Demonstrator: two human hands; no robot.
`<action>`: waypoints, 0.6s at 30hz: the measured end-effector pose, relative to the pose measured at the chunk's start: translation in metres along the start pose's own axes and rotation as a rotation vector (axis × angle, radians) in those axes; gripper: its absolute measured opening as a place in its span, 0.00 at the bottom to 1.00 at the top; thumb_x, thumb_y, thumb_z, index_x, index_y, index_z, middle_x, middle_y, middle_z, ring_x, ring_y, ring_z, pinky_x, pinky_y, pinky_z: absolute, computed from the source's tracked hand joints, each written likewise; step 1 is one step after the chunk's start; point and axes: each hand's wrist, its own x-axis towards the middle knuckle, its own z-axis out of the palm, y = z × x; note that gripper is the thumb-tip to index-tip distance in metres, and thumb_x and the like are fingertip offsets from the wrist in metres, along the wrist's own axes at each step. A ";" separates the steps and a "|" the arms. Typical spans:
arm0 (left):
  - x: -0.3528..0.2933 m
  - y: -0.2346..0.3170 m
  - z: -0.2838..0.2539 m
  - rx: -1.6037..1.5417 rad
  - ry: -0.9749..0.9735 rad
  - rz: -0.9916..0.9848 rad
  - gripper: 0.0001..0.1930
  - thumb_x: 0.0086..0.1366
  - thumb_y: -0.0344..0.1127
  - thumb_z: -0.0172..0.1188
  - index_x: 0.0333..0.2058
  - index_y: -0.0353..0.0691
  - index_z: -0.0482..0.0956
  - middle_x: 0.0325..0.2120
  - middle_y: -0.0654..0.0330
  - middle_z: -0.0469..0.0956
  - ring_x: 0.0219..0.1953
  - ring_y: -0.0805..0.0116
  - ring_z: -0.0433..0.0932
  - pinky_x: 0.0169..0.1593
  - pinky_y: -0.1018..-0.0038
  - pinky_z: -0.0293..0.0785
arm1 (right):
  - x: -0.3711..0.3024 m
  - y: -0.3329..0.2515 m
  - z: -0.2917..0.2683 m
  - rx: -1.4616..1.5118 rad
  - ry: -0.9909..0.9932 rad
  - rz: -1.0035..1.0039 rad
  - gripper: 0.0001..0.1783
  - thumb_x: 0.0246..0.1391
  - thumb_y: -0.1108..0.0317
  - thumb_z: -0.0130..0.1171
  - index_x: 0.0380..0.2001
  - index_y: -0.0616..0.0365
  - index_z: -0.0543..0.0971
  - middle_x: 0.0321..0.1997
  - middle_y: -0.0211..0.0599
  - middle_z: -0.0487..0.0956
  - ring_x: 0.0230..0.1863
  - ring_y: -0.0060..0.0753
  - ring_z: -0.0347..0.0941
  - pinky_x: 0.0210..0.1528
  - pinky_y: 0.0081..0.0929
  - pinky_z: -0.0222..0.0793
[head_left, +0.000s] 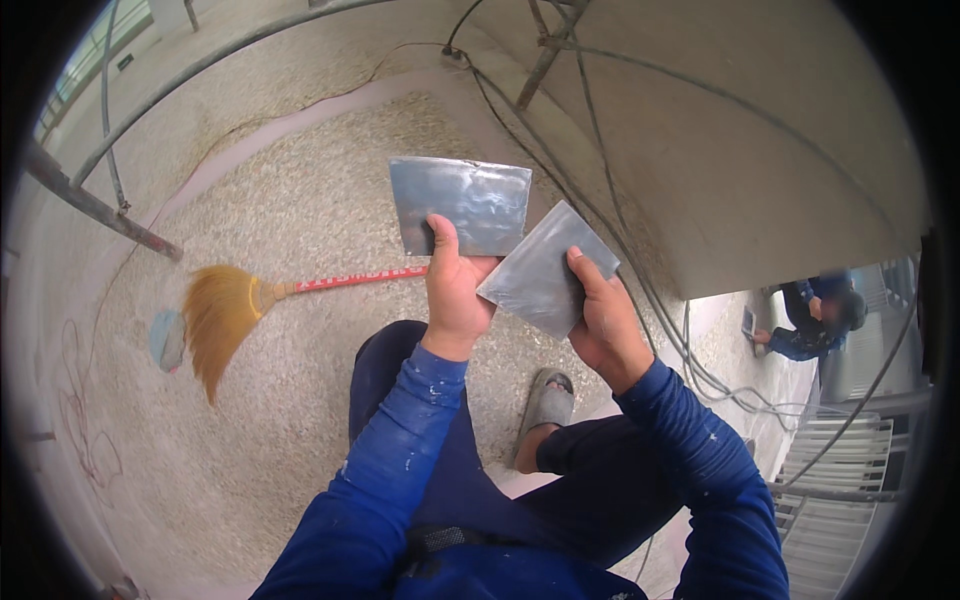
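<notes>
My left hand (459,297) grips a flat, shiny grey metal plate (475,200), thumb on its face and the other fingers mostly hidden beneath. My right hand (608,322) holds a second metal plate (540,272) in the same way, tilted so one corner points toward me. The right plate's upper left edge lies close to the lower right corner of the left plate; I cannot tell whether they touch. Whether either plate has a handle on its underside is hidden. Both are held up above the rough, pebbly floor (300,420).
A straw broom (225,315) with a red handle lies to the left, beside a pale blue flat thing (166,340). Cables (655,300) run down the right side. Metal poles (105,215) stand at the upper left. Another person (820,315) crouches far right near a white slatted panel (835,490).
</notes>
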 end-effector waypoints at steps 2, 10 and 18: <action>-0.001 -0.003 0.003 0.009 0.007 0.012 0.36 0.75 0.64 0.42 0.66 0.37 0.60 0.61 0.51 0.69 0.62 0.54 0.70 0.66 0.54 0.65 | 0.000 0.000 0.000 -0.021 0.001 -0.031 0.23 0.66 0.59 0.58 0.56 0.64 0.72 0.54 0.41 0.78 0.53 0.36 0.76 0.55 0.39 0.73; -0.008 -0.015 0.012 0.074 -0.055 0.061 0.31 0.77 0.56 0.43 0.66 0.37 0.58 0.62 0.54 0.67 0.63 0.58 0.70 0.66 0.57 0.67 | 0.016 -0.014 -0.011 -0.079 0.153 -0.207 0.20 0.64 0.62 0.60 0.52 0.66 0.76 0.49 0.41 0.81 0.48 0.36 0.79 0.52 0.38 0.75; -0.010 -0.009 -0.004 0.355 -0.084 -0.024 0.27 0.78 0.51 0.46 0.64 0.37 0.64 0.59 0.58 0.71 0.62 0.65 0.70 0.64 0.66 0.66 | 0.025 -0.033 -0.015 -0.170 0.109 -0.349 0.18 0.62 0.64 0.62 0.48 0.67 0.79 0.45 0.40 0.83 0.44 0.32 0.80 0.50 0.34 0.76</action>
